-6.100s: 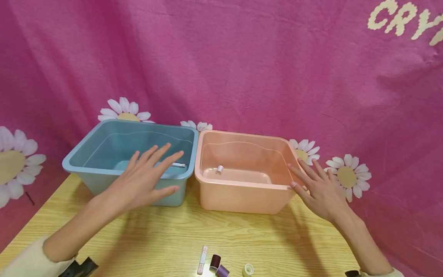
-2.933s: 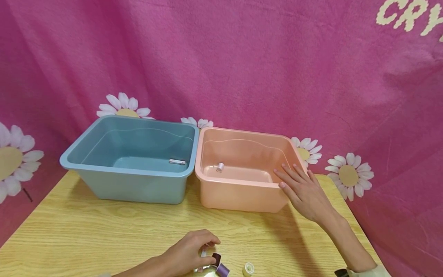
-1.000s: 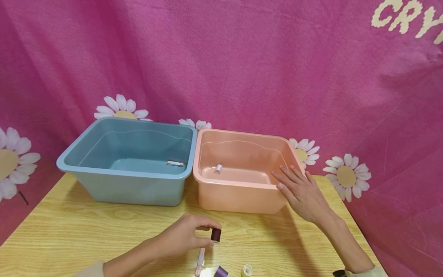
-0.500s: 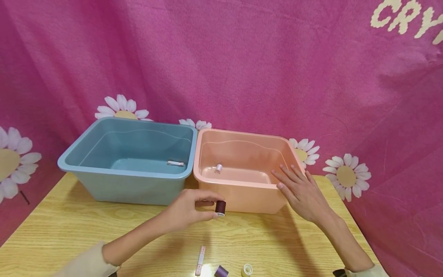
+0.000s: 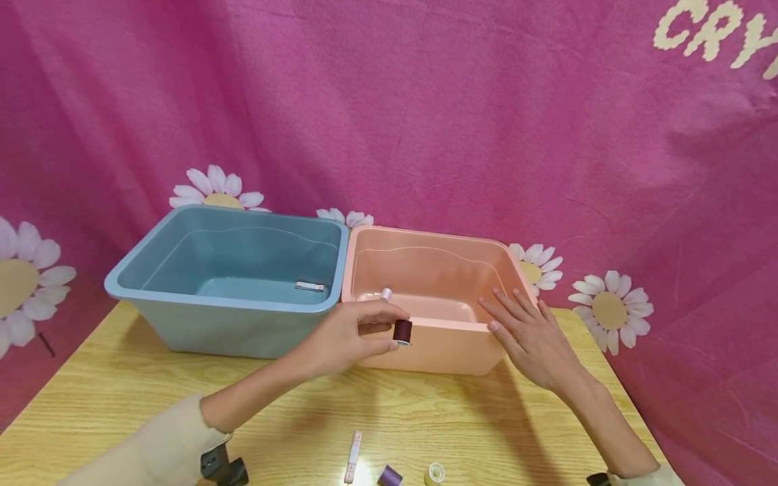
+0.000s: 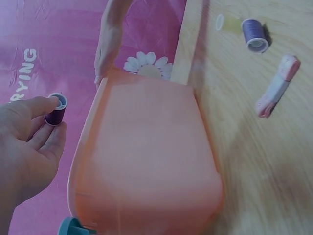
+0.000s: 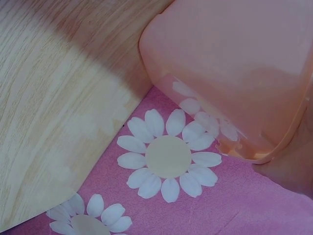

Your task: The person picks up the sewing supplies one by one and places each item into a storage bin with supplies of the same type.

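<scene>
My left hand [image 5: 355,335] pinches a dark maroon thread spool [image 5: 402,331] between thumb and fingers, at the front wall of the peach bin [image 5: 437,347] in the head view. In the left wrist view the same spool [image 6: 55,108] shows its white end, held near the bin's rim. My right hand [image 5: 537,341] rests with straight fingers over the front right corner of that bin. A pale spool [image 5: 386,295] lies inside the peach bin, partly hidden by my left hand. Below, on the table, are a purple thread spool [image 5: 390,476], a pale yellow spool [image 5: 434,474] and a folded pink-and-white measuring tape [image 5: 353,457].
A blue bin [image 5: 219,331] stands directly left of the peach one, with a folded white strip [image 5: 310,286] on its floor. Behind both hangs a magenta cloth [image 5: 425,121] printed with daisies. The wooden table [image 5: 292,432] extends in front of the bins.
My left hand first left the blue bin's rim, reached down to the table and took the maroon spool. It has since risen with it to the peach bin. The right hand stays there.
</scene>
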### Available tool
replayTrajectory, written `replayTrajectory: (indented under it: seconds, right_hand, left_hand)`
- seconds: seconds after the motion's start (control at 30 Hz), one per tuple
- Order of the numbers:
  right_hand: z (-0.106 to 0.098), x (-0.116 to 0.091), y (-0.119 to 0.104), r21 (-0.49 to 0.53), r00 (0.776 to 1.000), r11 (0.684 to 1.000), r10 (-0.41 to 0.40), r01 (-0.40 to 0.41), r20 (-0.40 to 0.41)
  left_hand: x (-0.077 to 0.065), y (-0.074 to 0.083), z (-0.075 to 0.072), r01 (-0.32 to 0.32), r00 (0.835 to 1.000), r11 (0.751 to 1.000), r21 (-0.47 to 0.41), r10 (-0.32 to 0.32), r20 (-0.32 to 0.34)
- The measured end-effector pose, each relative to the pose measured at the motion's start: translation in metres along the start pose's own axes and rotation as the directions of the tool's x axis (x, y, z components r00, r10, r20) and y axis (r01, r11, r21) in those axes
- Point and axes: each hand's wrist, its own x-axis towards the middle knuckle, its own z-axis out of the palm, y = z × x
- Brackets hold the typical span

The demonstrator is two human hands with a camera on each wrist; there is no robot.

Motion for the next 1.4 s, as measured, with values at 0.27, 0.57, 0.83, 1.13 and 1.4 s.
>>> replayTrajectory:
  seconds: [0.27, 0.57, 0.83, 1.13, 1.4]
  right_hand:
    - [0.002, 0.0, 0.002, 0.001, 1.0, 1.0, -0.008, 0.008, -0.011]
    - [0.001, 0.001, 0.0, -0.001, 1.0, 1.0, -0.006, 0.006, -0.004]
    - [0.0, 0.0, 0.0, -0.004, 1.0, 1.0, -0.004, 0.004, 0.009]
    - [0.001, 0.0, 0.001, -0.013, 1.0, 1.0, -0.011, 0.011, -0.01]
    - [0.001, 0.001, 0.001, -0.021, 1.0, 1.0, -0.009, 0.009, -0.004]
  left_hand:
    - [0.021, 0.005, 0.003, -0.017, 1.0, 0.999, -0.035, 0.017, 0.006]
    - [0.043, 0.005, 0.004, 0.015, 1.0, 0.998, -0.055, -0.016, -0.016]
    - [0.058, 0.005, 0.005, 0.046, 0.999, 0.999, -0.023, -0.046, -0.01]
    - [0.078, 0.003, 0.007, 0.061, 0.998, 0.997, -0.04, -0.062, -0.032]
    - [0.097, -0.002, 0.008, 0.077, 0.996, 0.997, 0.031, -0.076, -0.043]
